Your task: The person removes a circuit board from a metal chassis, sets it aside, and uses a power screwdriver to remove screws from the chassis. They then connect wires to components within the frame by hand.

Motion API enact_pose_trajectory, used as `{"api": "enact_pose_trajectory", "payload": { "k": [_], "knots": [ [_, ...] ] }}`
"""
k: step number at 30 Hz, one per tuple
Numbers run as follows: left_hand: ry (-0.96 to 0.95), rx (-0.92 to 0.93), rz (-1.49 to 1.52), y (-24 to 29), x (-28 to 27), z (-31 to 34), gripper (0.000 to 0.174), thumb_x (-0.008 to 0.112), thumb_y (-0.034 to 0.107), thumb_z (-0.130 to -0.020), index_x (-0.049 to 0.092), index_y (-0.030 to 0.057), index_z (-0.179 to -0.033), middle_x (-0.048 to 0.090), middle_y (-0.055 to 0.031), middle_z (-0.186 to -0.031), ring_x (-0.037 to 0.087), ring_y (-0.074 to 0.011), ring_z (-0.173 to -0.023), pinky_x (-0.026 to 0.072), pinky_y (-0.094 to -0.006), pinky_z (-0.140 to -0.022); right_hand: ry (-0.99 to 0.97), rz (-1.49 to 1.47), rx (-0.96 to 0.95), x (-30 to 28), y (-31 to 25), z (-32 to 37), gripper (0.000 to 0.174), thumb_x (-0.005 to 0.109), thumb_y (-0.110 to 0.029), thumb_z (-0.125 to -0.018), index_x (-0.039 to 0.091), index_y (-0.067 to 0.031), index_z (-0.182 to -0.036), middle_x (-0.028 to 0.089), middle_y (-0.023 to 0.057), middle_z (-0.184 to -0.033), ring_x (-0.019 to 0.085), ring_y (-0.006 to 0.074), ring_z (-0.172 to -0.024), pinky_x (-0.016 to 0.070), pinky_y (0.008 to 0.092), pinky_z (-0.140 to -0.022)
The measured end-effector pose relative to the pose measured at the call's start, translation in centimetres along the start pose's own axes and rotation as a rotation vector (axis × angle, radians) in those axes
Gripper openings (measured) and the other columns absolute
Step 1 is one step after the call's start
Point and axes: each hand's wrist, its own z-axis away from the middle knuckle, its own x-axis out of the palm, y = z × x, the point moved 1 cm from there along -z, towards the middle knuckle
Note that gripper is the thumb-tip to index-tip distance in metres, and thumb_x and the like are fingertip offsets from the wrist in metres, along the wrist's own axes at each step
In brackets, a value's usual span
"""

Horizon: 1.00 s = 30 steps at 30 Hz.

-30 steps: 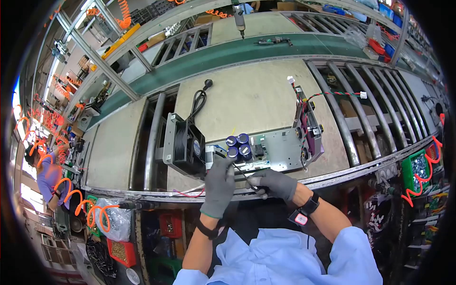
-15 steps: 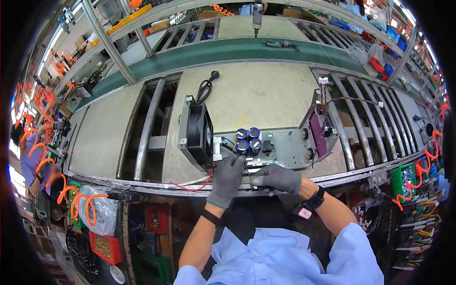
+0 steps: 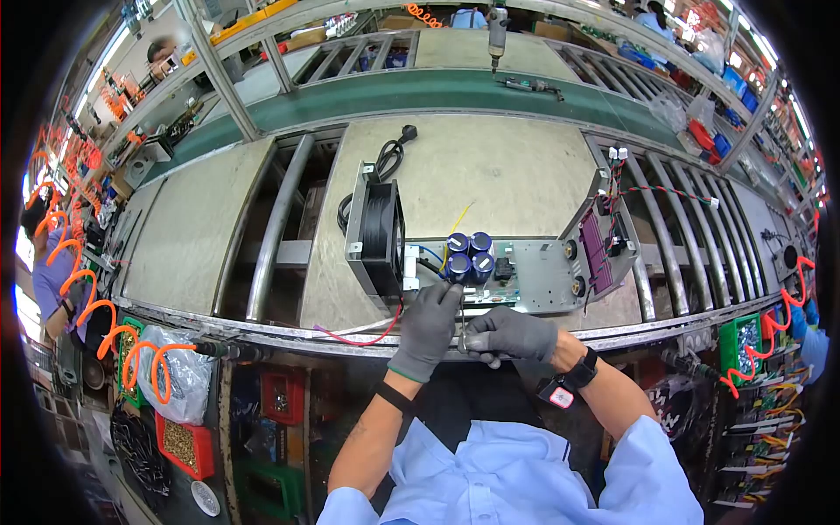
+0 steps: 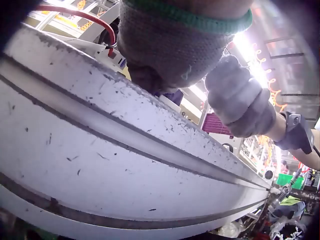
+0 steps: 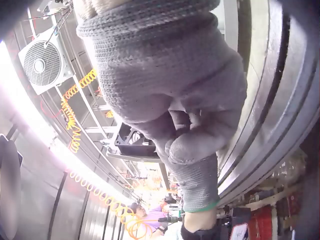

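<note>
My gloved left hand [image 3: 426,328] pinches a thin black cable [image 3: 463,313] at the near edge of a metal chassis [image 3: 538,271]. My gloved right hand [image 3: 512,335] grips the same cable lower down, over the rail, with fingers curled; its end is hidden in the glove. Just beyond the left fingertips stand several blue capacitors [image 3: 469,255] on a circuit board. A black fan [image 3: 380,232] in a metal bracket rises at the chassis's left end. Close under the left glove, a red wire [image 3: 372,339] hangs over the rail. In the right wrist view, the right glove [image 5: 190,115] overlaps the left.
The chassis lies on a pale board [image 3: 472,166] between metal rollers [image 3: 284,227]. At its right end stands a plate with a purple part [image 3: 598,254] and loose wires. A metal rail [image 3: 289,336] runs along the near edge. Below left is a red screw bin [image 3: 184,444].
The camera view has shifted, so the chassis appears further right. Both hands stay on the cable; between them it has swung from a slant to nearly straight toward the body.
</note>
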Motion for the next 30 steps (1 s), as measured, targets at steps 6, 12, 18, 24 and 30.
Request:
{"api": "enact_pose_trajectory", "payload": {
  "k": [6,12,18,24,30],
  "knots": [
    [-0.027,-0.007,-0.002,-0.1,0.4,0.1,0.031,0.064,0.007,-0.084,0.064,0.0086,-0.115,0.063,-0.0075,-0.104,0.064,-0.0287,-0.098,0.0557,-0.0397,-0.077,0.174,0.045,0.11,0.7,-2.1,0.4,0.034,0.073,-0.036,-0.094,0.065,-0.0077,-0.077,0.056,-0.0039,-0.066,0.053,0.0055,-0.059,0.0462,0.0233,-0.055],
    [-0.034,0.029,-0.036,0.0,0.3,-0.2,0.028,0.066,0.011,-0.087,0.065,0.0084,-0.114,0.063,-0.0073,-0.103,0.063,-0.0287,-0.094,0.0548,-0.0409,-0.076,0.367,0.88,-0.087,-0.8,-1.9,-0.1,0.024,0.074,-0.028,-0.088,0.072,-0.0055,-0.079,0.063,0.0095,-0.064,0.065,0.0223,-0.062,0.0519,0.0386,-0.058],
    [0.055,-0.074,0.117,0.5,-0.2,-1.3,0.023,0.065,0.011,-0.091,0.066,0.0075,-0.114,0.064,-0.0147,-0.108,0.064,-0.033,-0.097,0.0547,-0.0431,-0.083,0.679,1.507,-0.026,-0.3,-3.0,0.8,0.017,0.068,-0.013,-0.087,0.074,-0.0011,-0.097,0.071,0.0219,-0.085,0.071,0.0384,-0.083,0.0561,0.0463,-0.074],
    [0.126,-0.15,0.152,0.2,1.3,0.0,0.027,0.062,0.008,-0.092,0.062,0.004,-0.119,0.066,-0.0188,-0.115,0.065,-0.0359,-0.102,0.0544,-0.0448,-0.087,0.674,1.068,-0.487,-2.2,-2.5,0.5,0.018,0.068,-0.009,-0.089,0.073,-0.0048,-0.106,0.071,0.0177,-0.092,0.071,0.0361,-0.086,0.0558,0.043,-0.076],
    [0.181,-0.14,0.154,-0.2,1.7,0.6,0.027,0.06,0.006,-0.093,0.061,0.003,-0.12,0.067,-0.0188,-0.118,0.067,-0.0345,-0.104,0.0558,-0.0414,-0.087,0.631,1.107,-0.653,-3.2,-1.3,-0.6,0.019,0.069,-0.005,-0.088,0.07,-0.0052,-0.107,0.07,0.0149,-0.091,0.069,0.0351,-0.084,0.0556,0.0415,-0.074]
  ]
}}
